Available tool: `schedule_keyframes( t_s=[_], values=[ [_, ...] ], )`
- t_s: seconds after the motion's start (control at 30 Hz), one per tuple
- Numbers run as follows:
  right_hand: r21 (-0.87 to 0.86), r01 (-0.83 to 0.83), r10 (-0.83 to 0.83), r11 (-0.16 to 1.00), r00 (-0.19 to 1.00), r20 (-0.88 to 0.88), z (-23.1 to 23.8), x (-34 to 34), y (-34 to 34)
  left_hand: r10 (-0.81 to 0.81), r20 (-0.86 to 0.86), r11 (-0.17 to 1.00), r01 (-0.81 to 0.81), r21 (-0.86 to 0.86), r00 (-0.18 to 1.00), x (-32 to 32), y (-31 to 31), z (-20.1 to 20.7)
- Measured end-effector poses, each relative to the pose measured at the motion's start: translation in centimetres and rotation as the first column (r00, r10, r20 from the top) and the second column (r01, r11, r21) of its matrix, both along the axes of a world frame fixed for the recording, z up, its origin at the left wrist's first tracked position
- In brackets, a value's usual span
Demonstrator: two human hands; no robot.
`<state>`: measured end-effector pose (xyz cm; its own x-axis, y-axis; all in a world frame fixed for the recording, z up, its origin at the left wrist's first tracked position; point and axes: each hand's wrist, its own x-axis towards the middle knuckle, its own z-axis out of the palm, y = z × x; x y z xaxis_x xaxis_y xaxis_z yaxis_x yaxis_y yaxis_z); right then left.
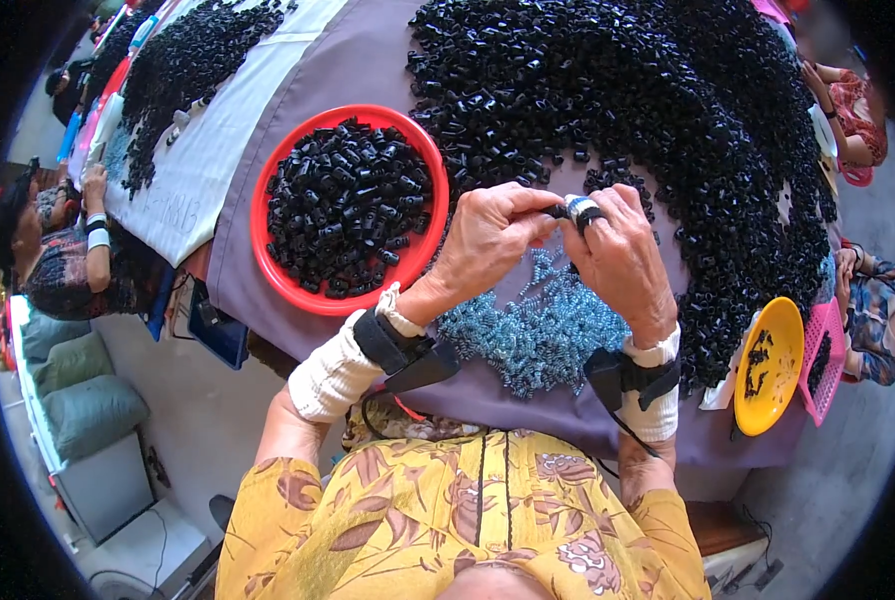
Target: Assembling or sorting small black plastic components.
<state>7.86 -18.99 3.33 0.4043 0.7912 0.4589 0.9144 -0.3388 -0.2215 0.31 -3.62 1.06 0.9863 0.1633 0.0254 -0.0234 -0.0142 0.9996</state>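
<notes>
Both hands meet above the near part of the table. My left hand pinches a small black plastic piece between thumb and fingertips. Close against it, my right hand is closed with its fingertips at the same piece; anything else in them is too small to make out. White and black bands wrap a finger of the right hand. Below the hands lies a pile of small pale-blue coiled springs. A red basin full of black plastic pieces stands left of my left hand.
A large heap of black plastic pieces covers the far and right table. At right are a yellow bowl and a pink basket. Other people sit at both sides; another heap lies on a white-covered table.
</notes>
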Motion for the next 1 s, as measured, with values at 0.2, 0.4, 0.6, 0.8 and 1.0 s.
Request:
schedule_keyframes(
  t_s=[0.2, 0.4, 0.6, 0.8, 1.0],
  values=[
    [-0.012, 0.001, -0.002, 1.000, 0.997, -0.076, -0.1, 0.0, -0.2, 0.024, 0.050, 1.000, -0.023, -0.009, 0.998, 0.0, -0.2, -0.7],
    [-0.037, 0.013, -0.016, 0.999, 0.996, -0.089, -0.3, -0.1, -0.4, -0.037, 0.006, 0.997, 0.037, 0.063, 0.999, -0.1, 0.2, -0.8],
    [-0.092, -0.008, -0.006, 0.996, 0.988, -0.154, -0.3, 0.0, -0.3, -0.040, -0.007, 0.997, 0.041, 0.065, 0.999, -0.2, 0.2, -0.8],
    [-0.096, 0.008, -0.022, 0.995, 0.989, -0.147, -0.7, -0.1, -0.5, -0.024, 0.023, 0.993, 0.021, 0.118, 0.999, -0.1, 0.0, -1.1],
    [-0.169, -0.042, -0.003, 0.985, 0.967, -0.256, -1.0, 0.9, -0.3, 0.010, 0.109, 0.963, -0.039, 0.265, 0.994, 0.1, -0.1, -1.9]
  ],
)
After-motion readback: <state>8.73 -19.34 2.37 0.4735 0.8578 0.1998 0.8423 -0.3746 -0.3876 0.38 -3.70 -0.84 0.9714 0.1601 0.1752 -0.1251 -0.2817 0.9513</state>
